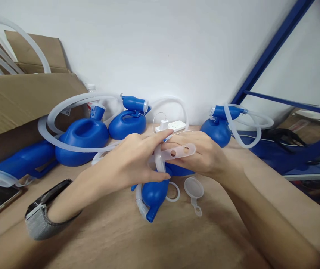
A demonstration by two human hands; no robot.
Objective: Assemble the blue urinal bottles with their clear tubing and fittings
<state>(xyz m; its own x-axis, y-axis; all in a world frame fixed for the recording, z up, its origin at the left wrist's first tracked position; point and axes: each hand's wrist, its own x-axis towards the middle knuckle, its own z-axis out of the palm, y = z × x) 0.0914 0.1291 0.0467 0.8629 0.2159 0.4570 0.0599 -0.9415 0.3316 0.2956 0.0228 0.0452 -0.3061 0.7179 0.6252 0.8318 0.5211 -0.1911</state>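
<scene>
Translucent, two-holed plastic strap (180, 151) runs between the hands above a blue plastic spouted piece (154, 194) on the wooden bench (106, 239); the left hand (130, 158) holds it, thumb and forefinger wide, seemingly to brace it. Behind it, the right hand (197, 153) is curled (hidden fingertips; I cannot tell its grip). Round, tabbed translucent cap (193, 188) lies nearby, perhaps for easy reach.

Both forearms converge at mid-view. The left forearm (5, 246) rises from the lower left; the left hand (131, 160) shows its back, with 2 digits, thumb (160, 176) below and index finger (162, 135) above, curved in a C-shaped grasp. The right forearm (266, 224) slants from the lower right; the right hand (204, 151) lies back upward, fingers leftward, fingertips hidden.
</scene>
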